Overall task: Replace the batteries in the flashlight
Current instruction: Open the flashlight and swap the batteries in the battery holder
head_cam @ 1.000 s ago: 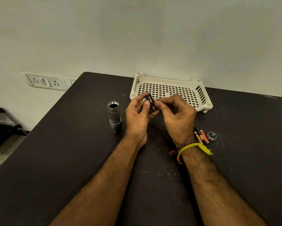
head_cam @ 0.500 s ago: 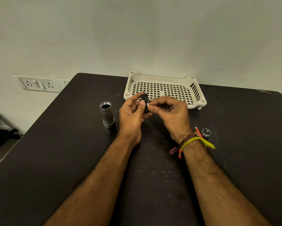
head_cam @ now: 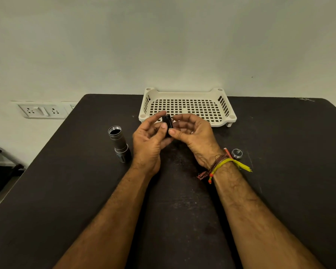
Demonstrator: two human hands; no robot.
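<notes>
A small black battery holder (head_cam: 167, 122) is held above the table between both hands. My left hand (head_cam: 149, 140) grips it with thumb and fingers from the left. My right hand (head_cam: 194, 135) pinches it from the right with thumb and curled fingers. The silver flashlight body (head_cam: 118, 141) stands upright on the black table (head_cam: 66, 191) left of my left hand, its open end facing up. The flashlight's round tail cap (head_cam: 237, 153) lies right of my right wrist. A red battery end (head_cam: 227, 152) peeks out behind that wrist; other loose batteries are hidden.
A cream perforated plastic tray (head_cam: 188, 107) sits at the table's far edge against the wall, just behind my hands. Wall sockets (head_cam: 41, 111) are at the left. A dark chair part (head_cam: 0, 167) stands off the table's left side.
The view has tilted and shifted, so hands and objects sit lower. My right fingers have loosened around the holder, and the loose batteries are now mostly hidden by my wrist.
</notes>
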